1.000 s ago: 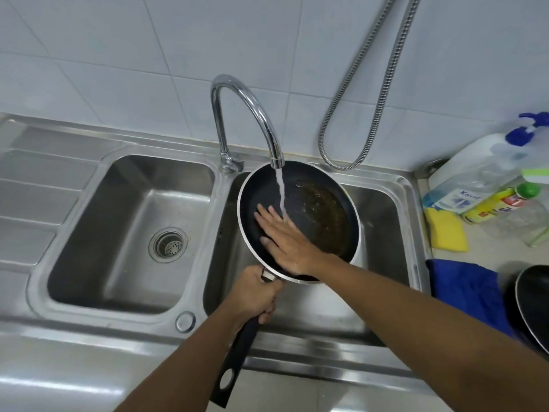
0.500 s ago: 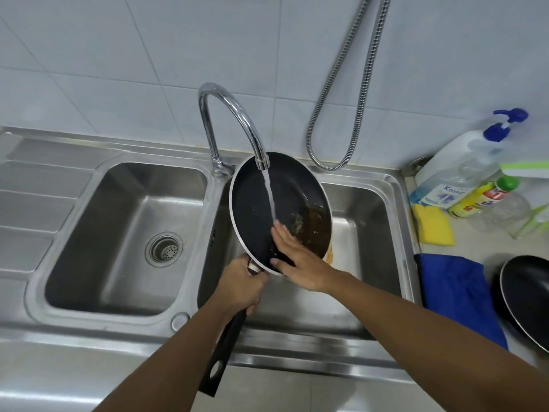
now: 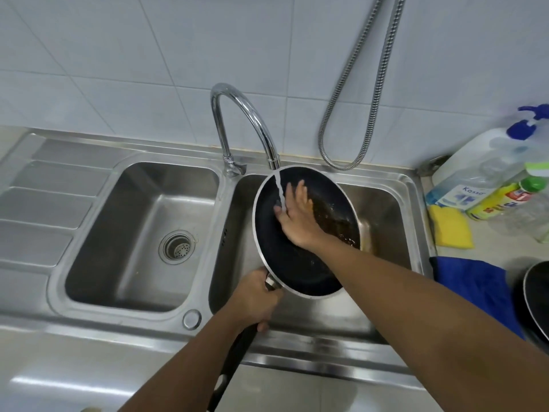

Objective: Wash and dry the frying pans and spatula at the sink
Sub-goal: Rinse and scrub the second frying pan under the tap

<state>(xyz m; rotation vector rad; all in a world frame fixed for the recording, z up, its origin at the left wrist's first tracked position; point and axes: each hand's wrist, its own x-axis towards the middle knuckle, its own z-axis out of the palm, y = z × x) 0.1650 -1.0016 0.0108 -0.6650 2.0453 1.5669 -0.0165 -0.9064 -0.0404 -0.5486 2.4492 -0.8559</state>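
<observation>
A black frying pan [image 3: 292, 263] with a silver rim is held tilted over the right sink basin [image 3: 386, 215]. My left hand [image 3: 255, 298] grips its black handle. My right hand [image 3: 295, 212] lies flat inside the pan with fingers spread, under the stream from the chrome tap [image 3: 246, 120]. Brown greasy water pools at the pan's right side. A second black pan [image 3: 536, 298] sits at the far right edge, partly cut off. No spatula is in view.
The left basin [image 3: 142, 233] has a drain strainer, with a ribbed draining board further left. On the right counter lie a blue cloth [image 3: 472, 281], a yellow sponge [image 3: 451, 230] and detergent bottles [image 3: 487, 179]. A metal hose [image 3: 356, 114] hangs on the tiled wall.
My right hand has slid from the pan's near rim up to its upper middle, under the stream. The pan stays tilted, with brown water gathered at its right side.
</observation>
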